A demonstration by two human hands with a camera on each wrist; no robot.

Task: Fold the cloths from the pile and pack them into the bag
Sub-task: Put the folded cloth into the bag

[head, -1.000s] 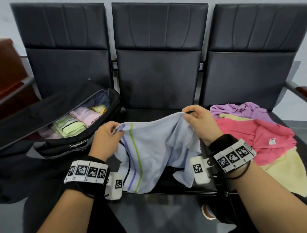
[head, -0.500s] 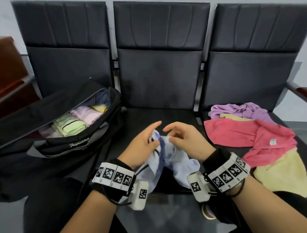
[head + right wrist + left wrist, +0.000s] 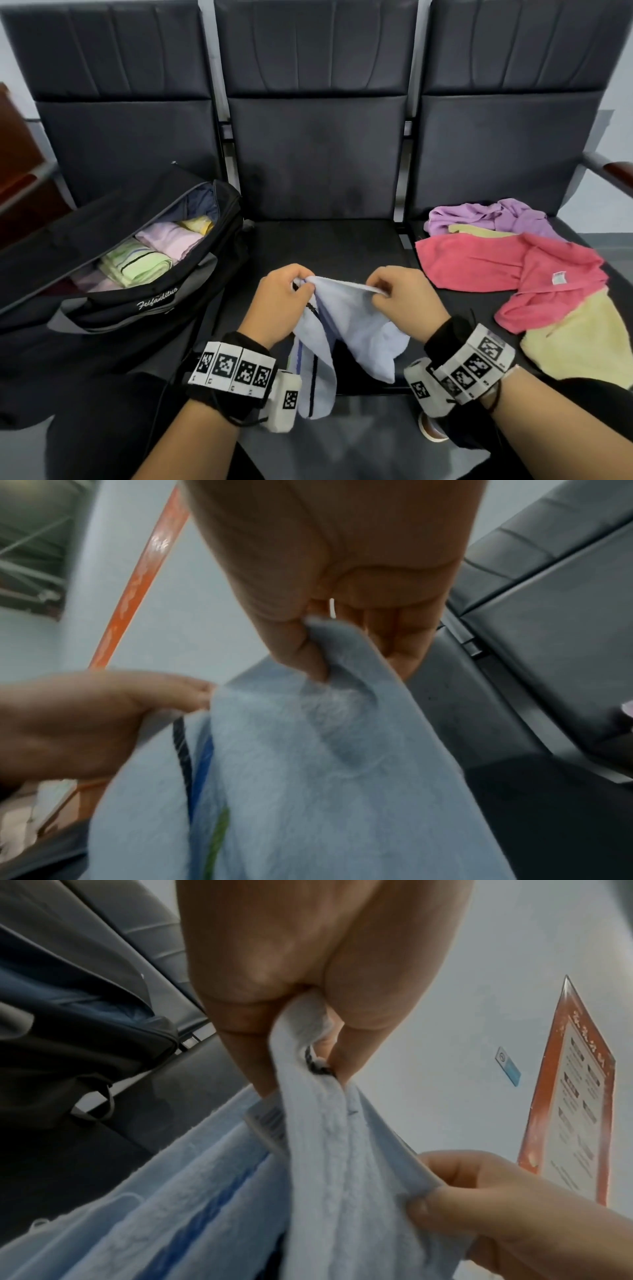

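Left hand (image 3: 281,305) and right hand (image 3: 404,301), lower centre of frame, each pinching top edge of light blue cloth (image 3: 352,329) (striped near one side); cloth hangs over middle seat (image 3: 325,246). Open black bag (image 3: 144,270) at left, folded cloths (image 3: 150,260) inside. Pile (image 3: 513,274) of pink, purple, yellow cloths at right.

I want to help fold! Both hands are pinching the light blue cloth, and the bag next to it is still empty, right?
Not quite. Both the left hand and right hand do pinch the light blue cloth, but the bag isn't empty: the head view shows folded cloths already packed inside it.
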